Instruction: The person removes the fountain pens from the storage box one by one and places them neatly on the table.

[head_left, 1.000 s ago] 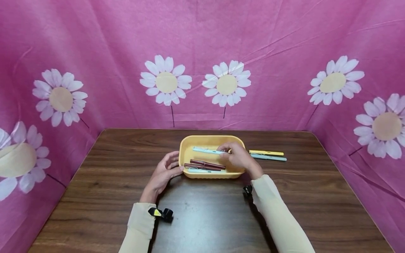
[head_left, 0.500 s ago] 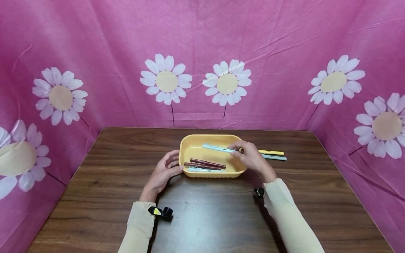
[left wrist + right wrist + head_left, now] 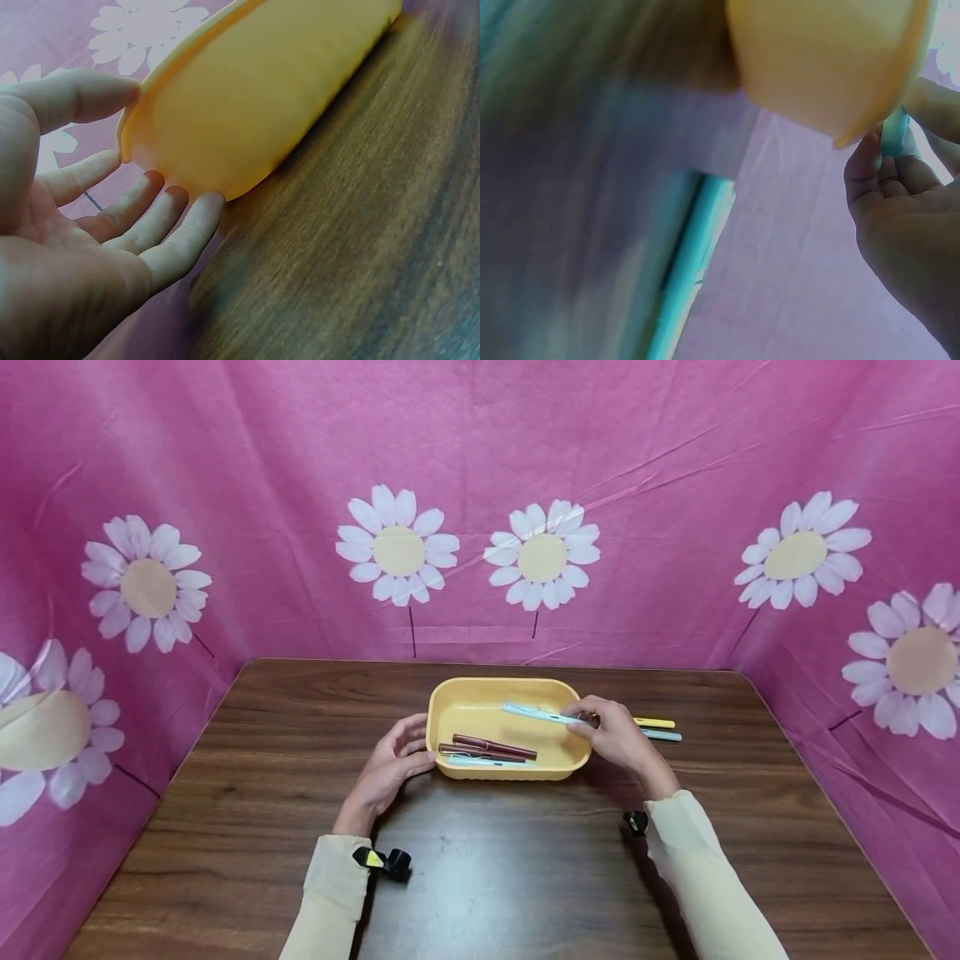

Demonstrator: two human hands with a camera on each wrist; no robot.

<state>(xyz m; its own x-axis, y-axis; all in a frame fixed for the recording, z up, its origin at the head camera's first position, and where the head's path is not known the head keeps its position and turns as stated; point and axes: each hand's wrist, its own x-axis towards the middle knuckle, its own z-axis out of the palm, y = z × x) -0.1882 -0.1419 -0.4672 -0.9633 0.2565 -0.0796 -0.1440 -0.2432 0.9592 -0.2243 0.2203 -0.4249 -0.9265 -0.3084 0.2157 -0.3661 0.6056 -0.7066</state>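
The right hand (image 3: 615, 731) has its thumb and fingers (image 3: 864, 163) clamped on a light-blue pen (image 3: 536, 712) near one end, so the rest of it reaches out leftward from them, over the tray (image 3: 474, 717); pinching the end probably keeps the fingers clear of its length. In the right wrist view that end pokes out from the grip just beside the rim. The fingers of the left hand (image 3: 387, 772) are apart and gently bent, their tips against the tray's outer end wall, with the thumb at the rim; they look placed to steady the tray on the desk (image 3: 465, 877) rather than to lift it. Inside the tray, to the right of the left fingertips, two red pens (image 3: 495, 747) and a pale pen (image 3: 480, 762) lie along the near side, roughly side by side, perhaps because they all point much the same way. To the right of the right fingers, partly hidden behind that hand, a yellow pen (image 3: 657, 723) and a blue pen (image 3: 663, 736) lie on the desk, close beside each other and outside the tray.
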